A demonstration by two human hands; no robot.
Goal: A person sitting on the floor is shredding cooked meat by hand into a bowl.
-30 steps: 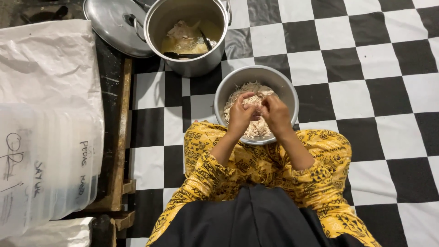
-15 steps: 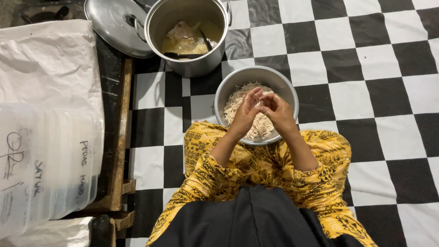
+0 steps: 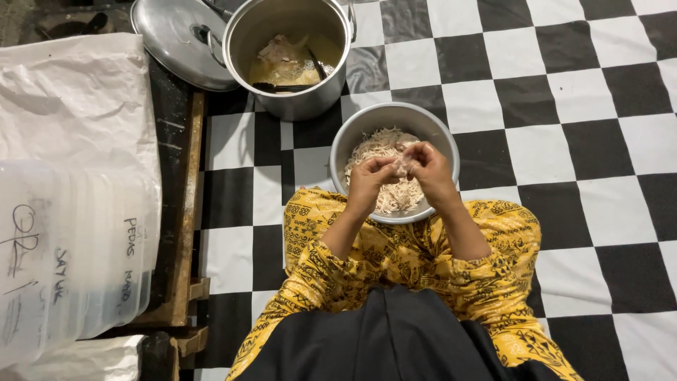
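A round metal bowl (image 3: pixel 352 134) sits on the checkered floor in front of me, filled with pale shredded meat (image 3: pixel 377 144). Above it my left hand (image 3: pixel 370 183) and my right hand (image 3: pixel 429 169) meet, both pinching one small piece of meat (image 3: pixel 403 165) between the fingertips. My yellow patterned sleeves reach out over a black garment on my lap.
A tall metal pot (image 3: pixel 296 99) behind the bowl holds broth, a chunk of meat and a dark ladle. Its lid (image 3: pixel 176 39) lies beside it at the left. A stack of clear plastic containers (image 3: pixel 63 261) and white plastic sheeting (image 3: pixel 70 106) lie at the left.
My hands have stayed over the bowl, working the piece of meat; the fingers shifted slightly and the hands rose a little. Pot and lid have not moved.
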